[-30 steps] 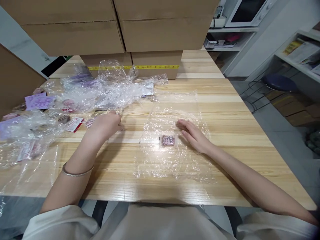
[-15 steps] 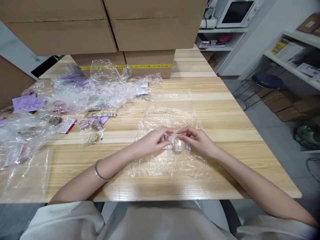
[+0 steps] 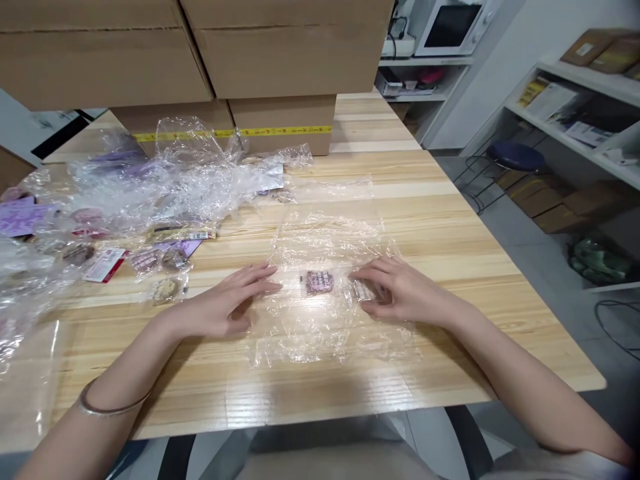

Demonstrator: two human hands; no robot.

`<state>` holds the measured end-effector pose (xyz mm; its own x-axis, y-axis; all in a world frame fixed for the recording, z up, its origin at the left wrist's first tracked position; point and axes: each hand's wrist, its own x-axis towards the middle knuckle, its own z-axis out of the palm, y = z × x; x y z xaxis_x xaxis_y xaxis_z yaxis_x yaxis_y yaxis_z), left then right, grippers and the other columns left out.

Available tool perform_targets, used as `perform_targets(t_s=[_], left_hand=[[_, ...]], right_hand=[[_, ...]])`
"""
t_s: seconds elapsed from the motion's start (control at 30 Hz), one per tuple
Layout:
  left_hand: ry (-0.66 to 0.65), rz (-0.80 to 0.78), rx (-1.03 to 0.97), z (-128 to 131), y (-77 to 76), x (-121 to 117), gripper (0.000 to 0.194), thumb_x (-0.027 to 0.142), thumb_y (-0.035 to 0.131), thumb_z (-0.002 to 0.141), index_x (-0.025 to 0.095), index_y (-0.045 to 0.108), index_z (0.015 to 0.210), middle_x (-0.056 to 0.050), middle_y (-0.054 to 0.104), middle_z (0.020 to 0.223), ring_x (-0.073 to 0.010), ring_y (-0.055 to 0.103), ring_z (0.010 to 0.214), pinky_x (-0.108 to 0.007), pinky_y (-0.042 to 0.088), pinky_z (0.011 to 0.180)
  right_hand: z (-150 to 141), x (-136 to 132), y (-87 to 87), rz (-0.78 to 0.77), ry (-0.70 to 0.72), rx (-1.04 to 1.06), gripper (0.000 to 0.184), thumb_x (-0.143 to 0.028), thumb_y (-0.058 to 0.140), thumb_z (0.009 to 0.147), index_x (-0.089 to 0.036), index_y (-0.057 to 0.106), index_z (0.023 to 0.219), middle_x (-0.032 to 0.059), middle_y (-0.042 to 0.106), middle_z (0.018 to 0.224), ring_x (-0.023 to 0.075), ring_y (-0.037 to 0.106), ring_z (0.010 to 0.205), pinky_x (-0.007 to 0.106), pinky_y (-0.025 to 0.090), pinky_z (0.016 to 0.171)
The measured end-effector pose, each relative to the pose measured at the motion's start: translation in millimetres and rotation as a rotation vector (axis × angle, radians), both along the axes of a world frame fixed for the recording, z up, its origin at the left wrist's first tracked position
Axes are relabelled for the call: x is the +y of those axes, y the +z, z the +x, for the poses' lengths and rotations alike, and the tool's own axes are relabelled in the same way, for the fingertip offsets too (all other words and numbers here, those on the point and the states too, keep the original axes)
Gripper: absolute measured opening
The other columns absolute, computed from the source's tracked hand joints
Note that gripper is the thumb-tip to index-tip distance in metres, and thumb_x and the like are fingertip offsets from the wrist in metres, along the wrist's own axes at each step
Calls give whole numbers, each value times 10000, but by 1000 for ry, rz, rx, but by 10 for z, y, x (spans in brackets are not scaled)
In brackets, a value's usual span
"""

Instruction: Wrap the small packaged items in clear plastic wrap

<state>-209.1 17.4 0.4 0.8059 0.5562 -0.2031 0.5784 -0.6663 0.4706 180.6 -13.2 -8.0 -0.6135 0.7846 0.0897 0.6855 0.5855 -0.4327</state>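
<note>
A small purple-brown piece in a clear printed wrapper lies flat on a crumpled clear plastic sheet or bag. To its right, my right hand curls thumb and fingers around another small clear-wrapped piece, partly hidden by the fingers. On the left, my left hand holds nothing; its fingers are apart, their tips by the plastic's left edge. Past that hand sits a cream-coloured wrapped piece, with two darker wrapped pieces just behind it.
A heap of crumpled clear bags spreads over the table's left side, with purple cards and a red-and-white card. Cardboard boxes stand along the back. The table's right edge slopes towards me; a stool stands beyond.
My hands were together over the small wrapped pieces. Now they are apart: my left hand has moved left and opened, and the purple-brown piece lies uncovered between them. The view has shifted slightly right.
</note>
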Motion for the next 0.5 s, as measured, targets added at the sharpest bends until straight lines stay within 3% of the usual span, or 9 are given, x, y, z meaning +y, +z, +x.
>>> perform_targets(t_s=[0.07,0.17,0.27,0.33,0.43,0.5], left_hand=[[28,54,32,35,-43,-15,593,396,592,933,345,417,1497,-55,254,1648,-330,249,1506,-538,283,1195],[54,170,30,100,-106,-29,485,507,540,966,364,515,1428,-58,406,1567,-321,368,1434,-530,359,1138],[46,285,-24,149,-131,-28,407,521,560,953,344,631,1313,-71,551,1417,-320,465,1319,-512,427,1058],[16,342,-82,174,-123,-27,378,503,597,937,340,664,1271,-70,565,1401,-327,465,1308,-515,433,1045],[-55,365,-193,211,-106,-30,366,441,627,934,342,656,1285,-48,516,1483,-325,394,1406,-541,356,1134],[-100,315,-266,237,-110,-33,362,395,626,944,336,647,1300,-34,537,1477,-285,404,1427,-525,289,1196]], right_hand=[[34,-7,19,62,15,-40,373,-312,675,841,-252,650,1209,66,716,1083,270,653,987,455,501,880],[54,22,0,174,-16,11,351,-330,682,865,-239,648,1202,52,733,1045,249,663,956,493,465,958],[-4,54,-57,234,-59,129,379,-403,692,891,-251,620,1231,41,736,1060,225,669,989,521,385,1087],[-78,54,-104,232,-49,112,336,-411,672,910,-273,634,1214,29,740,1080,220,670,1016,537,345,1130],[-164,18,-131,217,-11,11,319,-412,638,933,-300,645,1231,31,720,1180,246,635,1139,585,271,1177],[-178,-35,-91,225,0,-16,402,-440,618,937,-291,603,1310,62,659,1313,272,556,1276,606,207,1205]])
